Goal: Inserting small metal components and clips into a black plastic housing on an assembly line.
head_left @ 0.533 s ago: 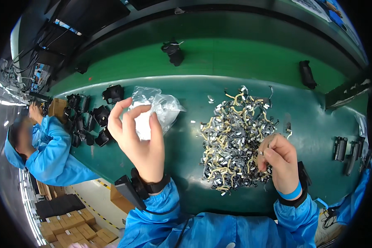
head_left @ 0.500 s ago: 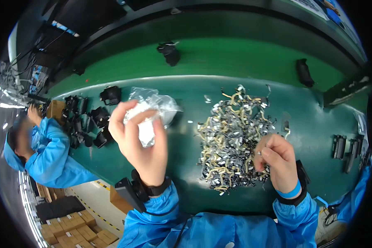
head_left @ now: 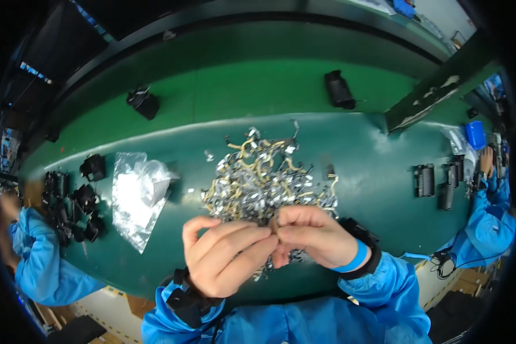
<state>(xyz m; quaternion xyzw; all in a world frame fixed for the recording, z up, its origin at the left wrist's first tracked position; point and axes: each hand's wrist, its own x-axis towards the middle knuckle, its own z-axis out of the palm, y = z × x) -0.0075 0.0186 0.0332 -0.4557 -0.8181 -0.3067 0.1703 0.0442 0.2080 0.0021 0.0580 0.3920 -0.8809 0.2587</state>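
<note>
My left hand and my right hand meet at the fingertips over the near side of a pile of small wired connectors. The pile mixes silver, black and cream-coloured pieces with short leads. Both hands are closed in a pinch, thumbs and forefingers together. What lies between the fingertips is too small and too covered to make out. A clear plastic bag with something white in it lies on the green table, left of the pile.
Black plastic parts are clustered at the table's left, and more black parts stand at the right. Two black units rest beyond the far edge. Co-workers in blue sit at left and right. A dark post rises at far right.
My left hand has come down from over the plastic bag and joined my right hand at the pile. The view has turned right, bringing the right-hand co-worker further into it.
</note>
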